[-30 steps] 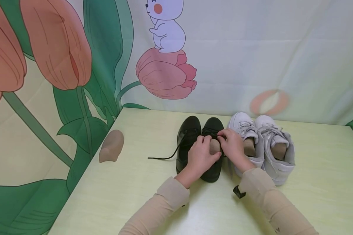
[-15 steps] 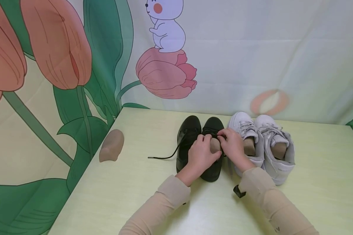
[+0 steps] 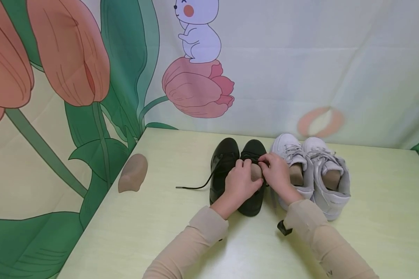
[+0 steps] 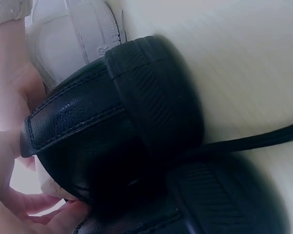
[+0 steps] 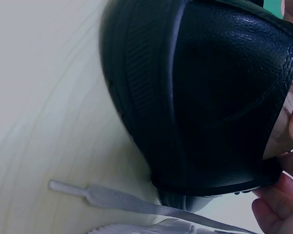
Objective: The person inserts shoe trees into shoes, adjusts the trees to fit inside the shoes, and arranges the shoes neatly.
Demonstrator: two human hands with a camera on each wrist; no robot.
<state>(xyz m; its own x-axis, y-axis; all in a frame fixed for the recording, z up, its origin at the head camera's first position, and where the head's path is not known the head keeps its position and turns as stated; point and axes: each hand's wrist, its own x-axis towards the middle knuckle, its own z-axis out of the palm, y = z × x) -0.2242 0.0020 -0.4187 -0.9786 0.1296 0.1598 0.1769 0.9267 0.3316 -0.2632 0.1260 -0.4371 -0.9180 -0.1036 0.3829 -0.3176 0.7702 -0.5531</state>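
Two black leather shoes stand side by side mid-table; the left one (image 3: 224,162) trails a loose black lace (image 3: 195,186) to the left. Both hands work at the opening of the right black shoe (image 3: 253,203), where a tan shoe form (image 3: 255,173) sits inside. My left hand (image 3: 240,182) curls over the shoe's collar beside the form. My right hand (image 3: 276,172) pinches at the laces by the tongue. The left wrist view shows this shoe's heel (image 4: 112,131) close up, and the right wrist view shows the heel (image 5: 224,97) with fingertips (image 5: 278,200) at its collar.
A pair of white sneakers (image 3: 314,170) with tan forms inside stands right against the black pair; a white lace (image 5: 112,197) lies on the table. Another tan shoe form (image 3: 133,178) lies near the table's left edge. A printed backdrop hangs behind the pale green table (image 3: 160,232).
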